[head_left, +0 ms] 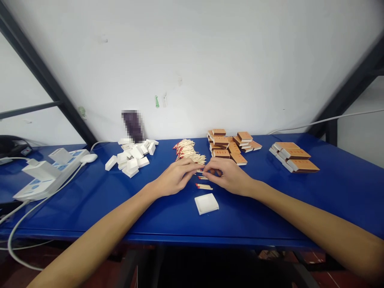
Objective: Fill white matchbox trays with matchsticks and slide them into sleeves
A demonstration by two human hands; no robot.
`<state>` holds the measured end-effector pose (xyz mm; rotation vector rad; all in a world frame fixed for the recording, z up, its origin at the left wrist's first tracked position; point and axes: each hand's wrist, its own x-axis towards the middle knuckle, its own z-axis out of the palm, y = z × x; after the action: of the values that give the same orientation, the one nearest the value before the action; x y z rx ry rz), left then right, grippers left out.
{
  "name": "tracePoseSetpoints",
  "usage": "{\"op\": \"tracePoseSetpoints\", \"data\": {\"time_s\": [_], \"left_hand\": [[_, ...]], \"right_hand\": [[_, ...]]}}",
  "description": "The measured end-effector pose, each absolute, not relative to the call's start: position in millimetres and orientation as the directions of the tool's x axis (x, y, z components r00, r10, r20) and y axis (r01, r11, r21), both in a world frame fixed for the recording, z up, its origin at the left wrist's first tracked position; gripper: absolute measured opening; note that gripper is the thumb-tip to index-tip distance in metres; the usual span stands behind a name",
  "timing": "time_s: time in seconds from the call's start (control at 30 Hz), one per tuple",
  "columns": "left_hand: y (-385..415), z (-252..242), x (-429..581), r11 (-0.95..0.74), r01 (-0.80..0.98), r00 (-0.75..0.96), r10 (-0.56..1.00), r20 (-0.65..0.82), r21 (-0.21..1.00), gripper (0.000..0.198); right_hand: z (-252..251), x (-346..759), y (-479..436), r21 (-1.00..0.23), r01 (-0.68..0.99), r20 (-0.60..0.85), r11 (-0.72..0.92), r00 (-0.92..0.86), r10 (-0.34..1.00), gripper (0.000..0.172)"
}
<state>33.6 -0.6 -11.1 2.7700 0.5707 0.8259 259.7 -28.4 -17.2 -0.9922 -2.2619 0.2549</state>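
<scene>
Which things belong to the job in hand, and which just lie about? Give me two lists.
Likely part of the job:
matches
white tray in front
heap of white trays at left
orange matchboxes

Seemingly just lying about:
power strip
white cable at right

Red-tipped pale matches (188,154), white tray (207,204), orange-and-brown matchboxes (221,153), blue tabletop (168,220)

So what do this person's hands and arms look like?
The left hand and right hand are ordinary human hands, both bare: no gloves, and no rings that I can make out. The left forearm and right forearm are uncovered too, with no sleeve, watch or bracelet in view and no cables attached.
</scene>
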Motion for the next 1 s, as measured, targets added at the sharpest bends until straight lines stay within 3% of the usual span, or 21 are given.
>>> {"op": "tracePoseSetpoints", "data": {"time_s": [0.17,0.4,0.5,0.73,0.87,1.0], "left_hand": [[2,-11,31,-0.901,0.303,0.786,0.42,0.454,0.31,0.03],[6,-10,25,-0.874,0.37,0.731,0.484,0.481,0.317,0.033],[6,-10,22,-0.862,0.377,0.74,0.5,0.45,0.338,0.037],[3,-7,23,-0.844,0.379,0.749,0.521,0.409,0.38,0.026],[2,-7,26,-0.831,0.369,0.749,0.531,0.396,0.417,0.02],[-4,-5,31,-0.761,0.283,0.715,0.573,0.401,0.583,0.017]], "right_hand": [[-14,264,-30,-0.333,0.627,0.462,0.704,-0.542,0.702,0.019],[-9,274,-31,-0.263,0.687,0.293,0.677,-0.612,0.734,0.015],[-8,275,-32,-0.251,0.693,0.283,0.676,-0.615,0.736,0.014],[-11,276,-30,-0.243,0.699,0.336,0.672,-0.589,0.735,0.012],[-13,273,-30,-0.298,0.659,0.412,0.69,-0.563,0.716,0.012],[-14,264,-31,-0.428,0.577,0.472,0.696,-0.513,0.717,0.013]]}}
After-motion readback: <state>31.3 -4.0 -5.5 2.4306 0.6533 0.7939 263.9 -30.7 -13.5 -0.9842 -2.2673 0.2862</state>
